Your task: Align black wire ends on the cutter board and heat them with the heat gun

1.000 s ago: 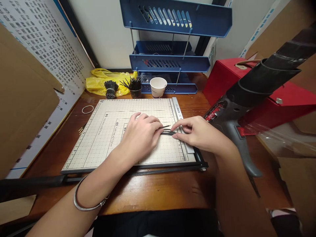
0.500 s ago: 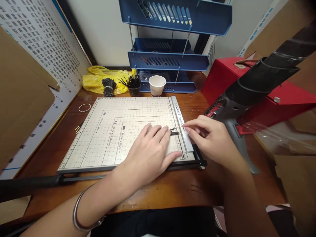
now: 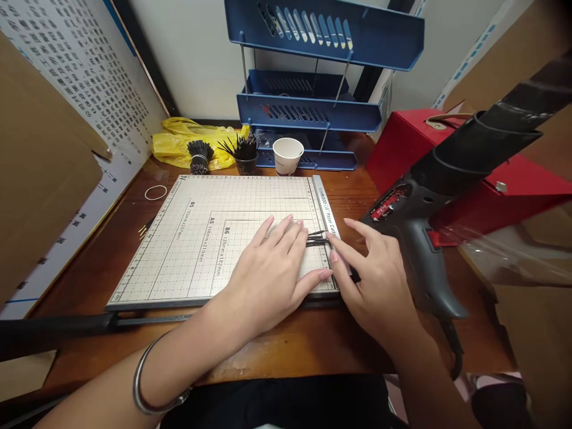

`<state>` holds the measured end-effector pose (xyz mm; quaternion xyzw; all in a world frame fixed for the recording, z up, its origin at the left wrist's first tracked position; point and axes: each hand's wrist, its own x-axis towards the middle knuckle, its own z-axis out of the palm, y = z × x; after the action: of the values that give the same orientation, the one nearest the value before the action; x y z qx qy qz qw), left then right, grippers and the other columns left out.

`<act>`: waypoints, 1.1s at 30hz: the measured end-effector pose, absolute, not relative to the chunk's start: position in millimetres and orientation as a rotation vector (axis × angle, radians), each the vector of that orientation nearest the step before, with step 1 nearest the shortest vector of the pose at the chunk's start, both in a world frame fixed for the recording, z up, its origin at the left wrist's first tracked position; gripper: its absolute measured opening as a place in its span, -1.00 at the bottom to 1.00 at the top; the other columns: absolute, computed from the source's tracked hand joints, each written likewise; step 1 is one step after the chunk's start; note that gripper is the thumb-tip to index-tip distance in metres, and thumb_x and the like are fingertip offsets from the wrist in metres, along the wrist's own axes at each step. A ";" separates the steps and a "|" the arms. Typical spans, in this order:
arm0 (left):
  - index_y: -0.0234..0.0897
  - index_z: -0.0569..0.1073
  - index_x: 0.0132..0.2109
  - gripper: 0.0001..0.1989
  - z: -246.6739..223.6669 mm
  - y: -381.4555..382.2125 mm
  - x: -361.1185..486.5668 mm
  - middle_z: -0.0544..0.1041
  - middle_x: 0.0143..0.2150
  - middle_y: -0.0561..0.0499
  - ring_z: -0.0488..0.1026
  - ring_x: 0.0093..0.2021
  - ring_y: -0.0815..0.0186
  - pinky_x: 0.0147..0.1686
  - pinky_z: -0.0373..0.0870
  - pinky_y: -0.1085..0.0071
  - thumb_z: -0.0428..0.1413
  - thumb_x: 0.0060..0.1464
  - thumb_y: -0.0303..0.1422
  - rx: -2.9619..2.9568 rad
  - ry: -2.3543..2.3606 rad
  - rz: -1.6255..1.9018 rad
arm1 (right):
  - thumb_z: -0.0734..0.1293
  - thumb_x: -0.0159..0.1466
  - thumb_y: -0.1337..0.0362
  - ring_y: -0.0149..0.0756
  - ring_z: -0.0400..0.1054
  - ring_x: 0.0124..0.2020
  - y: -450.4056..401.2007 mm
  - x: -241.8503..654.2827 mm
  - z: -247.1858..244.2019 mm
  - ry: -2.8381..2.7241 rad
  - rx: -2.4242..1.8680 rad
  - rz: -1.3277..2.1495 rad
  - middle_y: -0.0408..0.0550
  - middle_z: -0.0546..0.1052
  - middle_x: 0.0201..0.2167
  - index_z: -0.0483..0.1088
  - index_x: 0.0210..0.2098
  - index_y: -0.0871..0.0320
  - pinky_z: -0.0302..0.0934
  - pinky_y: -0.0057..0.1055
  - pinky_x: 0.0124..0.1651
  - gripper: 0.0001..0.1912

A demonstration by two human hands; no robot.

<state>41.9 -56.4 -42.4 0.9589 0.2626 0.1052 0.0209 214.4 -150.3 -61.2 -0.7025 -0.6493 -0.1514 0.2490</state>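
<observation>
Flat on the paper cutter (image 3: 179, 262) lies my left hand (image 3: 272, 262), its fingers stretched out and pressing over several thin black tubes (image 3: 317, 239). Only the right ends of the tubes show past my fingers; the rest is hidden. My right hand (image 3: 375, 268) is at the cutter's silver edge strip (image 3: 325, 205), thumb and index finger apart, the index fingertip by the tube ends. No object shows between the fingers of my right hand. The cutter's black-handled arm (image 3: 58, 330) is swung down along the front.
Behind the cutter stand a white paper cup (image 3: 288, 156), a small cup of black tubes (image 3: 245, 156), a tied black bundle (image 3: 199, 158) and a yellow bag (image 3: 172, 143). Blue shelves (image 3: 308, 110) rise behind. A heat gun (image 3: 420, 232) and red box (image 3: 504, 202) occupy the right.
My right hand has moved left and slightly down to the tube ends, and its fingers have spread. My left hand stays flat on the tubes. The view has shifted slightly.
</observation>
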 end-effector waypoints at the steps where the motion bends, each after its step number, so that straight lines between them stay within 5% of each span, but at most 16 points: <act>1: -0.55 0.25 0.41 -0.20 -42.5 -57.0 41.5 0.25 0.45 -0.26 0.10 0.50 -0.03 0.47 -0.05 -0.04 -0.35 0.45 0.07 2.972 0.820 0.321 | 0.26 0.41 0.29 0.02 0.29 0.01 -151.8 212.6 -60.7 -1.784 -1.936 -0.406 0.14 0.42 0.24 0.57 0.10 0.10 0.30 -0.02 0.00 -0.65; 7: -0.51 0.20 0.44 -0.22 -45.5 -55.6 46.3 0.17 0.49 -0.23 0.06 0.51 -0.01 0.47 -0.05 -0.05 -0.30 0.45 0.08 2.937 0.730 0.265 | 0.20 0.45 0.21 0.06 0.31 0.04 -154.5 205.1 -64.0 -1.816 -2.078 -0.371 0.08 0.39 0.30 0.51 0.16 0.03 0.24 -0.03 -0.09 -0.61; 15: -0.57 0.10 0.46 -0.17 -47.2 -52.1 49.5 0.10 0.51 -0.31 -0.03 0.54 0.00 0.47 -0.03 -0.01 -0.25 0.43 0.11 2.865 0.667 0.263 | 0.11 0.44 0.33 0.05 0.17 0.37 -147.6 202.8 -65.5 -1.898 -2.030 -0.241 0.13 0.43 0.30 0.20 0.37 0.21 0.00 0.18 0.28 -0.47; 19: -0.62 0.00 0.48 -0.10 -43.8 -50.3 45.9 0.05 0.51 -0.38 -0.02 0.54 0.04 0.46 0.04 0.09 -0.21 0.40 0.15 2.807 0.658 0.287 | 0.11 0.44 0.32 0.06 0.19 0.38 -146.8 201.2 -67.3 -1.853 -2.027 -0.238 0.11 0.49 0.24 0.22 0.35 0.23 -0.13 0.28 0.36 -0.49; 25: -0.56 0.27 0.38 -0.23 -39.6 -48.4 36.5 0.21 0.47 -0.31 0.06 0.51 -0.03 0.47 -0.01 -0.01 -0.25 0.45 0.06 2.882 0.776 0.347 | 0.11 0.48 0.25 0.09 0.16 0.40 -148.6 199.7 -68.4 -1.827 -2.030 -0.259 0.03 0.43 0.31 0.31 0.30 0.15 -0.10 0.32 0.35 -0.55; 33: -0.51 0.38 0.32 -0.30 -41.1 -57.7 39.0 0.36 0.39 -0.25 0.19 0.46 -0.06 0.44 0.03 -0.06 -0.20 0.46 0.03 2.965 0.703 0.379 | 0.10 0.47 0.24 0.14 0.13 0.40 -148.1 200.7 -70.2 -1.867 -2.067 -0.320 0.02 0.32 0.39 0.36 0.28 0.14 -0.04 0.36 0.32 -0.54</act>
<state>39.0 -57.7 -41.1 0.9650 0.2287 0.1235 0.0355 200.7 -148.1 -70.2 -0.7268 -0.6564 -0.1124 0.1683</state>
